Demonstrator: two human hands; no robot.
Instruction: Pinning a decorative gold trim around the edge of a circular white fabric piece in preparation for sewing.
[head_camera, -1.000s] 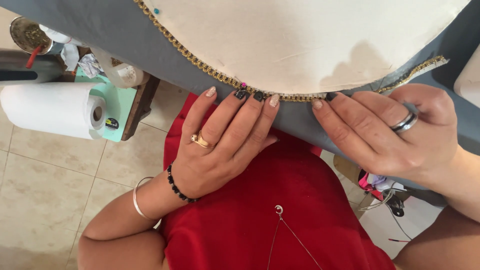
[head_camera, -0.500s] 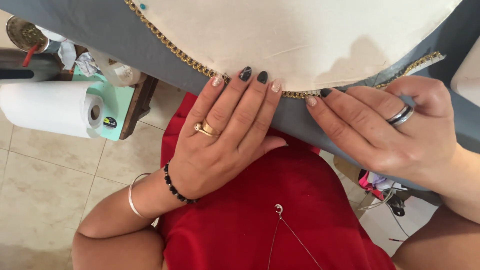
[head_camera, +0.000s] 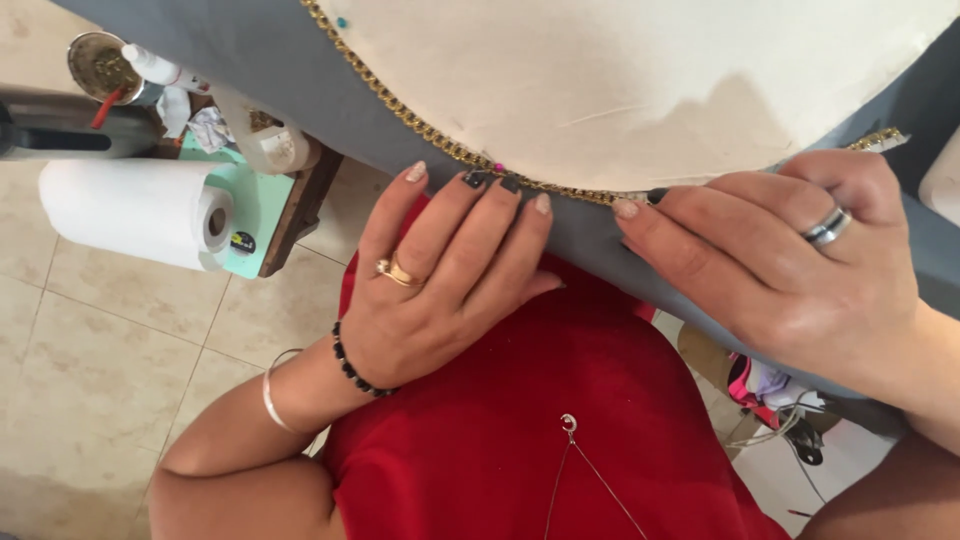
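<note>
Here my left hand (head_camera: 440, 290) and right hand (head_camera: 790, 270) press flat, open-fingered, on grey fabric (head_camera: 600, 235) beside the gold chain trim (head_camera: 420, 125), paper towel roll (head_camera: 135, 212) nearby.

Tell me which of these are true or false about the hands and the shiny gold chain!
1. Both hands press along the gold chain trim. True: the left hand and right hand have fingertips at it.
2. The chain runs along the edge of a cream panel on grey fabric. True.
3. The paper towel roll lies on the person's lap. False: it sits on a small side stand to the left, above the tiled floor.
4. The left hand wears no jewellery. False: it has a gold ring and a black bead bracelet.
5. The right hand wears a silver ring. True.
</note>
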